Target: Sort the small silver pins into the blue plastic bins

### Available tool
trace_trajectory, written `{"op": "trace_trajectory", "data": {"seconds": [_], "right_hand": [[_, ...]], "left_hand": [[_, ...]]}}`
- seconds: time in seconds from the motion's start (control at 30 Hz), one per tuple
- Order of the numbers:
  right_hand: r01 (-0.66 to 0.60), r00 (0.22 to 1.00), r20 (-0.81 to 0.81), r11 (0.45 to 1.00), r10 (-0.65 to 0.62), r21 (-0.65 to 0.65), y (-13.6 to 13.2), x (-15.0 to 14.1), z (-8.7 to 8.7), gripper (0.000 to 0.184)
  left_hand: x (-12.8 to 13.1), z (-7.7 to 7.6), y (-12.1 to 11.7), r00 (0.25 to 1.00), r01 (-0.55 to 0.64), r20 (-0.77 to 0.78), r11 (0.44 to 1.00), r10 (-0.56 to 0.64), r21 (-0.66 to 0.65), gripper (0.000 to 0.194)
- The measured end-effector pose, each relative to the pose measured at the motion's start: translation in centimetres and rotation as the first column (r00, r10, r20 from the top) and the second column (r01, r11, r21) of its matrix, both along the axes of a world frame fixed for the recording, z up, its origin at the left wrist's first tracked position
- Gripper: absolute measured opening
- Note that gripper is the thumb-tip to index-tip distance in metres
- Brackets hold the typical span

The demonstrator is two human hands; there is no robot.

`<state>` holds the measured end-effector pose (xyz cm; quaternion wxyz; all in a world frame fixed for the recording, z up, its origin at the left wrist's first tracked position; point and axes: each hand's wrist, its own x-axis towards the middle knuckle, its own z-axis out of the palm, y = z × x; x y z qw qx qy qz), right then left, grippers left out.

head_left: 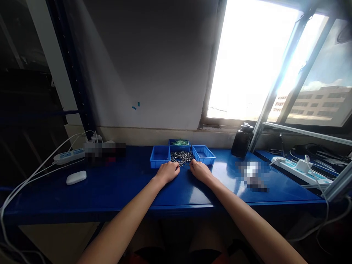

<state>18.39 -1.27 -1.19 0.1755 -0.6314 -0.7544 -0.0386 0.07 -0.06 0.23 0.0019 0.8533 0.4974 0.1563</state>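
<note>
A loose pile of small, dark metal pieces like screws or pins (183, 157) lies on the blue tabletop between two blue bins. My left hand (168, 171) rests at the pile's near left edge, with its fingers curled closed. My right hand (200, 171) is at the near right edge, also closed, thumb and fingers together. Whatever either hand holds is too small or hidden to make out. The left blue bin (160, 147) and the right blue bin (206, 158) flank the pile. Behind it, a third blue bin (172, 147) holds green material (180, 142).
On the left lie a white rounded case (76, 178) and a power strip (72, 156) with cables. A dark bottle (242, 140) stands at the back right, near a metal frame (275, 88). Another power strip (299, 169) is further right. The table's front edge (189, 207) runs below my forearms.
</note>
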Motion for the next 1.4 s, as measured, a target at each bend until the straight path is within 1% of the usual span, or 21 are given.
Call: {"op": "trace_trajectory", "data": {"seconds": [0.1, 0.3, 0.4, 0.57, 0.73, 0.83, 0.93, 1.1, 1.2, 1.3, 1.4], "right_hand": [[-0.034, 0.999, -0.038, 0.999, 0.035, 0.021, 0.0, 0.3, 0.1, 0.024], [-0.229, 0.968, -0.104, 0.973, 0.227, -0.012, -0.3, 0.5, 0.5, 0.017], [-0.28, 0.953, -0.13, 0.96, 0.275, -0.027, -0.5, 0.4, 0.7, 0.014], [-0.281, 0.95, -0.153, 0.959, 0.272, -0.039, -0.6, 0.4, 0.8, 0.013], [-0.337, 0.931, -0.156, 0.941, 0.331, -0.012, -0.4, 0.6, 0.5, 0.015], [-0.345, 0.925, -0.169, 0.939, 0.341, 0.011, -0.3, 0.7, 0.4, 0.018], [-0.343, 0.926, -0.162, 0.939, 0.342, 0.022, -0.4, 0.6, 0.5, 0.02], [-0.315, 0.945, -0.097, 0.949, 0.313, -0.008, -0.4, 0.6, 0.6, 0.02], [-0.297, 0.953, -0.065, 0.955, 0.296, -0.002, -0.3, 0.7, 0.6, 0.021], [-0.3, 0.953, -0.049, 0.954, 0.3, 0.009, -0.3, 0.7, 0.6, 0.022], [-0.336, 0.941, -0.049, 0.942, 0.336, 0.016, -0.3, 0.6, 0.5, 0.021]], "left_hand": [[0.0, 0.0, 0.0, 1.0, -0.006, 0.001, 1.0, 0.006, 0.0, 0.028], [0.0, 0.0, 0.0, 1.0, -0.009, -0.009, 1.0, 0.009, 0.003, 0.029], [0.0, -0.1, 0.1, 1.0, 0.006, -0.009, 1.0, -0.006, 0.015, 0.029], [0.1, 0.2, -0.1, 0.999, 0.035, -0.018, 0.999, -0.035, 0.013, 0.028], [0.2, 0.6, -0.7, 0.997, 0.064, -0.051, 0.998, -0.062, 0.023, 0.031], [0.2, 0.8, -0.8, 0.994, 0.088, -0.064, 0.996, -0.086, 0.034, 0.03], [0.2, 0.7, -0.6, 0.995, 0.071, -0.07, 0.997, -0.069, 0.03, 0.032], [0.2, 0.4, -0.3, 0.997, 0.048, -0.057, 0.998, -0.047, 0.03, 0.033], [0.2, 0.5, -0.5, 0.996, 0.085, -0.03, 0.996, -0.084, 0.041, 0.035], [0.2, 0.8, -0.9, 0.983, 0.179, 0.028, 0.98, -0.182, 0.089, 0.037], [0.3, 1.0, -1.2, 0.956, 0.273, 0.069, 0.95, -0.286, 0.152, 0.034]]}}
